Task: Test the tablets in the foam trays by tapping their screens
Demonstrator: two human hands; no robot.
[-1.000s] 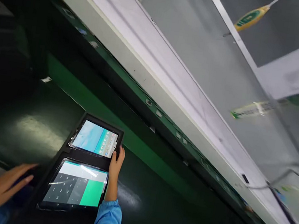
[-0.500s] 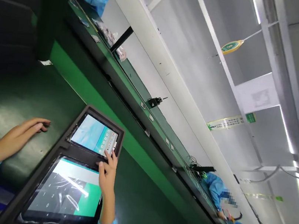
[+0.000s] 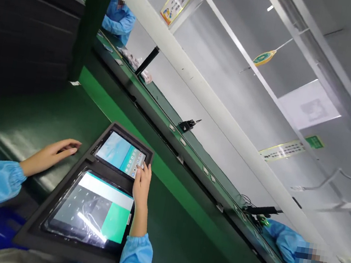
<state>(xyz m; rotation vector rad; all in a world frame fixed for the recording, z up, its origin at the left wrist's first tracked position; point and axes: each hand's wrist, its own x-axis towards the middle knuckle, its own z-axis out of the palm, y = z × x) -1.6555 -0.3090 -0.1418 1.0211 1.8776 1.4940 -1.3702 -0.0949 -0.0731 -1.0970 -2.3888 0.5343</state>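
Observation:
A black tray (image 3: 71, 177) lies on the dark green belt (image 3: 32, 119) and holds two lit tablets. The far tablet (image 3: 119, 154) shows a pale blue screen with a column of icons. The near tablet (image 3: 93, 209) shows a grey keypad and a green block under glossy film. My right hand (image 3: 142, 182) reaches over the near tablet's right edge, and a fingertip touches the icon side of the far tablet. My left hand (image 3: 49, 156) rests flat on the belt, fingers together, just left of the tray's far corner. Both arms wear light blue sleeves.
A white shelf beam (image 3: 201, 91) runs diagonally above a second green line (image 3: 164, 116) with small clips and a black fixture (image 3: 188, 125). Co-workers in blue sit at the far left (image 3: 120, 17) and lower right (image 3: 287, 245). Black stacked trays (image 3: 22, 29) rise at the left.
The view has swung and settled. My left hand slid along the belt beside the tray. My right hand moved from the tray's divider onto the far tablet's icon column.

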